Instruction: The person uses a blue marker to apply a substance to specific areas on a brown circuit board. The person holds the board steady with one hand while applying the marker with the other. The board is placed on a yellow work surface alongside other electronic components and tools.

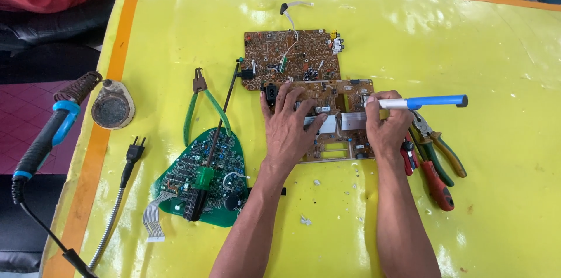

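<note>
My left hand [290,129] lies flat, fingers spread, on a brown circuit board [345,92] with metal heat sinks, pressing it to the yellow table [175,38]. My right hand [388,123] grips a white-and-blue pen-shaped tool [429,102] held level over the board's right edge, its blue end pointing right. A second brown circuit board [274,50] with white wires lies just behind the first.
A green circuit board [187,173] with a screwdriver [201,181] across it lies at left, beside green-handled pliers [201,99]. A soldering iron [49,132], its round stand [112,106] and a plug [131,158] sit near the left edge. Several pliers [435,161] lie right of my right hand.
</note>
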